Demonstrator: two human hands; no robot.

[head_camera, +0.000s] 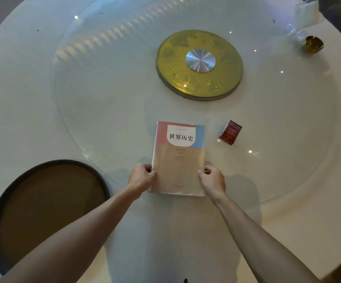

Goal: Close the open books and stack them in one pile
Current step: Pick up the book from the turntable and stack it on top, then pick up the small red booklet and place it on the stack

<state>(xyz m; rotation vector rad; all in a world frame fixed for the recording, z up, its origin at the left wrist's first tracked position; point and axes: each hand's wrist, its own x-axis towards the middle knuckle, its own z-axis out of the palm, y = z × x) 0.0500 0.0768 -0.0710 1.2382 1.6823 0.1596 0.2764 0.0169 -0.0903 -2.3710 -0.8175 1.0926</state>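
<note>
The book (178, 158) lies closed, cover up, on the white round tabletop (32, 88), at the near edge of the glass turntable (104, 58). More page edges show beneath it, so it seems to top a pile. The left hand (141, 177) pinches its left edge, fingers curled; the right hand (212, 180) pinches the right edge likewise. A small red box (229, 132) sits just right, apart; the gold hub (199, 65) lies beyond.
</note>
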